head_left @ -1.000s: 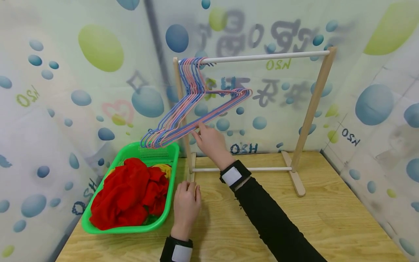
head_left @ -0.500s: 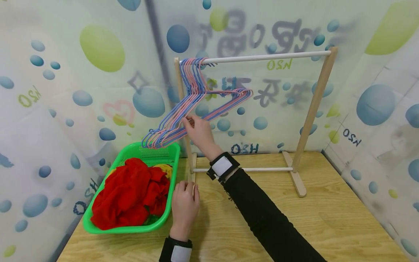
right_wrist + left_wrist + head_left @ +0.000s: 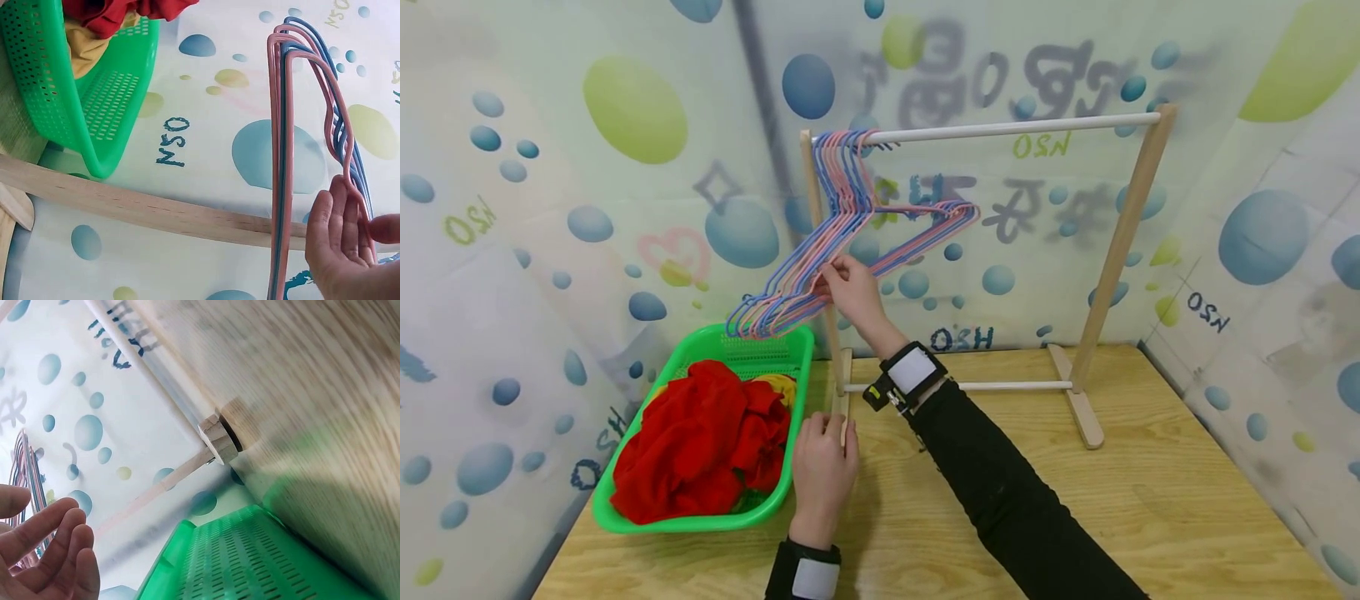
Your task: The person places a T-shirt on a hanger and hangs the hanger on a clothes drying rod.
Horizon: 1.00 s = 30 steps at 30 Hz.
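A bunch of pink and blue clothes hangers (image 3: pixel 842 200) hangs at the left end of the rack's white rail. My right hand (image 3: pixel 853 287) is at the sloping arm of the nearest pink hanger (image 3: pixel 345 125). In the right wrist view the thumb lies on one side of that hanger and the fingers on the other, pinching it. My left hand (image 3: pixel 825 467) hovers low beside the green basket (image 3: pixel 805 367), its fingers loosely bent with nothing in them. The basket holds red cloth (image 3: pixel 700 442) and some yellow cloth (image 3: pixel 777 386).
The rack has wooden posts (image 3: pixel 1123 242), a white top rail (image 3: pixel 1015 129) and a lower bar (image 3: pixel 1015 386). It stands on a wood-grain table (image 3: pixel 970 500). Patterned walls (image 3: pixel 647 50) enclose the back and both sides.
My right hand has moved left and slightly up, from the hangers' lower bars to the sloping arm of the nearest pink hanger. The left hand has barely moved.
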Available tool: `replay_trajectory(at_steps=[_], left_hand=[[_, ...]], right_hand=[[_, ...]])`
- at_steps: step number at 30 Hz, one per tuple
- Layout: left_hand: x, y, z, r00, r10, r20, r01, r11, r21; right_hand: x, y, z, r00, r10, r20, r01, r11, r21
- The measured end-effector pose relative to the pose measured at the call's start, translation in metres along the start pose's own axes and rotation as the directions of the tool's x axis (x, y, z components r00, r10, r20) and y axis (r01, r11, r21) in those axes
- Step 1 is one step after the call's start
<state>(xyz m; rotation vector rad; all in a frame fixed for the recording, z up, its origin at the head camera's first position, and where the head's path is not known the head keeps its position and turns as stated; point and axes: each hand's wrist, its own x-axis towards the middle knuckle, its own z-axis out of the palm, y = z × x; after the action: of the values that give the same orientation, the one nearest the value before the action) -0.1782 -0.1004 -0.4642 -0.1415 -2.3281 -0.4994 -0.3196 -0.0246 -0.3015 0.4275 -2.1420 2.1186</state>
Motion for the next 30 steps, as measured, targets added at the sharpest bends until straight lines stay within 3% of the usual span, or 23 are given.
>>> replay_trajectory(at_steps=[4,10,15,30], left_hand=[[0.0,0.0,0.0,1.0,0.0,0.0,0.0,1.0,0.014],[-0.001,0.0,0.001,1.0,-0.001,0.003,0.001,1.0,0.021],[-0.001,-0.001,0.0,1.0,0.002,-0.006,-0.002,1.0,0.031],[0.001,-0.002,-0.003,1.0,0.002,-0.015,-0.002,1.0,0.024]], right_hand=[[-0.002,-0.004,-0.002,0.999,0.039,0.015,-0.041,0.991,0.126],[-0.007,-0.008,-0.009,0.998,0.056,0.001,-0.054,0.952,0.301],[-0.008,-0.011,-0.013,0.996,0.067,-0.052,-0.046,0.941,0.335],[-0.018,-0.028,-0.031,0.996,-0.03,-0.09,0.061,0.928,0.369]])
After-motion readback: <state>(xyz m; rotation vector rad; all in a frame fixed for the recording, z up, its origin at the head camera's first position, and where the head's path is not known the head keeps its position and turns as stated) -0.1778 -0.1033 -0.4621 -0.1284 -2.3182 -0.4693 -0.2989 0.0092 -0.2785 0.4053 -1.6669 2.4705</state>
